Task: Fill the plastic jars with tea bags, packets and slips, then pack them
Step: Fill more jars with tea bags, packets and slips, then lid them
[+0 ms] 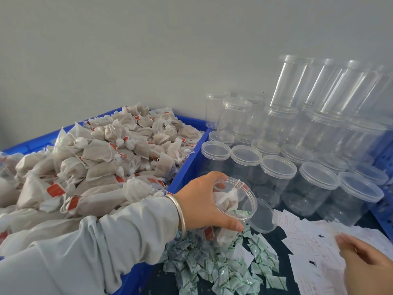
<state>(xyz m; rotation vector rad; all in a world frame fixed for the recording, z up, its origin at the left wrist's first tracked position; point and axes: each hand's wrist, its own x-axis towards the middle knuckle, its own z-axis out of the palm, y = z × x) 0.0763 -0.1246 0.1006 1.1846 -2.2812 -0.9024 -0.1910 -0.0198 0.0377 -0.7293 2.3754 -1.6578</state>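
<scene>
- The left hand [209, 201] wraps its fingers and thumb around an open jar [231, 206] and holds it just above the heap of small packets [214, 267].
- The jar is tipped: its long axis slants, the mouth facing up and to the right, the base down and hidden behind the hand.
- Inside it lie tea bags [225, 201] and at least one green-printed packet.
- A lid [262, 216] leans on edge just right of the jar.
- The right hand [368, 258] is blurred and cut off by the frame edge; its fingers lie fairly straight over the paper slips [306, 237], and whether they pinch a slip cannot be told.
- A crate [187, 167] of tea bags sits at left, closed jars [278, 167] behind.
</scene>
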